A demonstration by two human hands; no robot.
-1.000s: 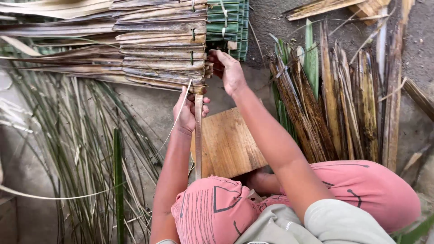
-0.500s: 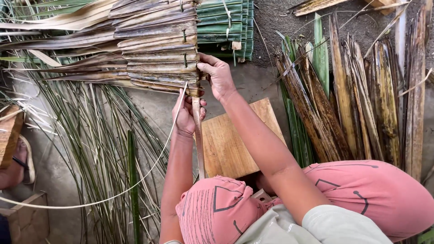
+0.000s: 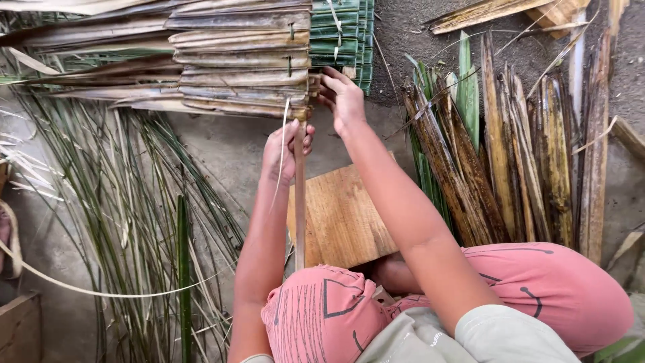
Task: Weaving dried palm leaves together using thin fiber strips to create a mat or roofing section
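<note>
Since the earlier frame, both hands have been drawn slightly lower and leftward. Nearest lies the wooden board (image 3: 342, 215). Just beyond it, the upright stick (image 3: 299, 195), its long axis running away from the person, is clamped by the left hand (image 3: 287, 151). Farther, beyond the board, the leaf panel's (image 3: 235, 60) edge is pinched by the right hand (image 3: 344, 101).

Leaf panel (image 3: 235, 60) behind board (image 3: 342, 215); loose fronds (image 3: 510, 148) right, strips (image 3: 127, 202) left.
</note>
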